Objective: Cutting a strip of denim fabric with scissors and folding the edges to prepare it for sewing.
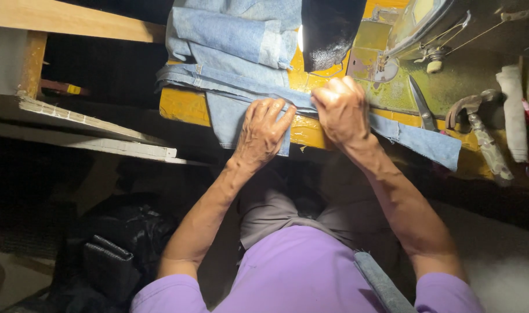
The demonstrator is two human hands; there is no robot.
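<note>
The left hand (263, 130) lies flat and open, fingers spread, pressing a long folded strip of blue denim cloth (415, 136) against the front edge of a worn yellow wooden table (183, 107). The right hand (341, 110) is curled into a fist, pinching the same strip just beside the left. More denim is piled behind. A pair of metal scissors (421, 104) and a rusty hammer (479, 130) lie to the right.
</note>
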